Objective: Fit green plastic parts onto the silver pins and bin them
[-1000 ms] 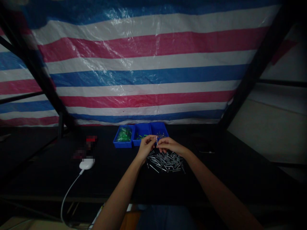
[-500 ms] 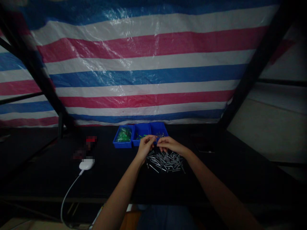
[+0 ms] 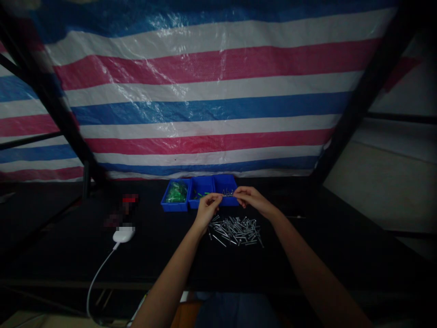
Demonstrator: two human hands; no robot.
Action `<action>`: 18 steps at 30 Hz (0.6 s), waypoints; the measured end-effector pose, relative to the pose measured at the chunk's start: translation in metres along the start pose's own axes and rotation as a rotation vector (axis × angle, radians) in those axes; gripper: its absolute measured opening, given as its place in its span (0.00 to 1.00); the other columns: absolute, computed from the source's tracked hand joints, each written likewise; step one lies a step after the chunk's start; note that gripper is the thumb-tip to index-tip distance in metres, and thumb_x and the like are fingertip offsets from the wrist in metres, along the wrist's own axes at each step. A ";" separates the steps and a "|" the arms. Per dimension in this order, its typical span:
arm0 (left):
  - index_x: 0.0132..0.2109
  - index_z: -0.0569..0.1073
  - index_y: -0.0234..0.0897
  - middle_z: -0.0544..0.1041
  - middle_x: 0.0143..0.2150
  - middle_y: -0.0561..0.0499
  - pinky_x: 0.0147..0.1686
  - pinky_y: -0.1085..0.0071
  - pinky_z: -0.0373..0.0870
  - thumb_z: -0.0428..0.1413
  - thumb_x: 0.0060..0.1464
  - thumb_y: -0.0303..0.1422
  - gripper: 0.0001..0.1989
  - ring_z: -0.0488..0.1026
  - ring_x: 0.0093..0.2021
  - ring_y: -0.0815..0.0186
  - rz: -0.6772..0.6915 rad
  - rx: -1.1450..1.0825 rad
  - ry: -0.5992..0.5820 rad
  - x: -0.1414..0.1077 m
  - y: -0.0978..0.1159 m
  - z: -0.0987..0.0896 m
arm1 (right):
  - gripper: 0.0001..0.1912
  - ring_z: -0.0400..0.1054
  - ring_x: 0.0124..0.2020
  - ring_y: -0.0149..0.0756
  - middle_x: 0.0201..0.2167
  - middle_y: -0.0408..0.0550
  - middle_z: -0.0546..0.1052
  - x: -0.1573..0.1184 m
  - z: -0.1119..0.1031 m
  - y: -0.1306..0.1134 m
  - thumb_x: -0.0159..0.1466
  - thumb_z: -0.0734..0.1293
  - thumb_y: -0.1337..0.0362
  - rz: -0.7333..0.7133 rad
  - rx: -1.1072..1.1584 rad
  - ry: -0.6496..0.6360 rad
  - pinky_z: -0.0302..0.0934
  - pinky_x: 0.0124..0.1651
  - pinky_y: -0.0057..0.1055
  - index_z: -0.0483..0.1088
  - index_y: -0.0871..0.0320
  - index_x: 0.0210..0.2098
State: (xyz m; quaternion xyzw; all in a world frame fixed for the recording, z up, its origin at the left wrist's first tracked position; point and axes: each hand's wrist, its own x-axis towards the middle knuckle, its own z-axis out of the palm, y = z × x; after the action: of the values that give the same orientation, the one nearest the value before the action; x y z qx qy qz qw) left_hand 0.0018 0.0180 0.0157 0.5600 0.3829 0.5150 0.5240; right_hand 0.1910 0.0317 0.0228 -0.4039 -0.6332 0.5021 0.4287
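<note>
1. Left hand has thumb and forefinger pinched, apparently on one end of a slim metal piece. Right hand has its fingertips gathered at the other end; whether they grip it or only touch it, cannot tell, too small and dim.
2. Slim metal piece: roughly level, in the gap between the two hands, seen against the right blue bin. Metal bits lying in that bin make its outline hard to separate.
3. Step in hand, judged: two-handed fingertip work on one small part, up off the table.
4. Next move calls for, judged: a steady left pinch and fine right-finger control, ends kept in line. A slip would probably drop the piece into the bin or onto the pile of metal pins.
5. Pose: both forearms reach forward and inward from the near edge, hands facing each other, near but apart. Left wrist slightly bent, palm turned inward; right hand comes in from the side, knuckles up.
6. Around: pile on the table, just nearer than the hands; middle blue bin with green bits beyond the left hand; left blue bin with a green bag.
</note>
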 end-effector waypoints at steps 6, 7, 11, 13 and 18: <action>0.34 0.73 0.32 0.64 0.18 0.56 0.16 0.79 0.49 0.60 0.40 0.42 0.18 0.58 0.18 0.76 0.005 0.015 0.009 0.000 -0.001 0.000 | 0.12 0.58 0.17 0.23 0.16 0.38 0.65 -0.003 0.001 -0.004 0.53 0.66 0.56 -0.032 0.017 0.019 0.51 0.20 0.22 0.67 0.61 0.28; 0.35 0.73 0.32 0.64 0.19 0.56 0.16 0.79 0.49 0.60 0.40 0.42 0.18 0.58 0.18 0.76 0.006 0.016 0.008 0.000 -0.002 0.000 | 0.12 0.58 0.17 0.23 0.16 0.38 0.65 -0.003 0.001 -0.005 0.53 0.66 0.56 -0.032 0.017 0.018 0.51 0.20 0.22 0.67 0.61 0.28; 0.35 0.73 0.31 0.64 0.20 0.56 0.16 0.79 0.49 0.59 0.41 0.42 0.18 0.58 0.18 0.77 0.006 0.023 0.005 0.001 -0.003 -0.001 | 0.13 0.58 0.17 0.23 0.16 0.39 0.65 -0.004 0.002 -0.006 0.53 0.66 0.56 -0.026 0.022 0.006 0.52 0.20 0.22 0.67 0.61 0.28; 0.36 0.73 0.31 0.64 0.19 0.56 0.16 0.79 0.49 0.59 0.42 0.42 0.18 0.57 0.17 0.77 0.007 0.032 0.004 0.001 -0.004 -0.002 | 0.13 0.57 0.18 0.23 0.17 0.39 0.65 -0.004 0.002 -0.006 0.53 0.66 0.56 -0.027 0.027 -0.001 0.52 0.20 0.22 0.67 0.61 0.27; 0.37 0.73 0.32 0.64 0.20 0.56 0.16 0.80 0.49 0.58 0.44 0.42 0.18 0.58 0.18 0.77 0.005 0.035 -0.021 0.002 -0.006 -0.003 | 0.13 0.58 0.18 0.24 0.17 0.39 0.65 -0.004 0.003 -0.007 0.53 0.66 0.55 -0.029 0.020 -0.005 0.52 0.21 0.23 0.67 0.60 0.27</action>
State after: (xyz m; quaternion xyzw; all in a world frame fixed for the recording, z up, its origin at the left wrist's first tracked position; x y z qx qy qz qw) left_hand -0.0003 0.0215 0.0102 0.5756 0.3849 0.5036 0.5167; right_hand 0.1891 0.0258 0.0284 -0.3891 -0.6349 0.5031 0.4386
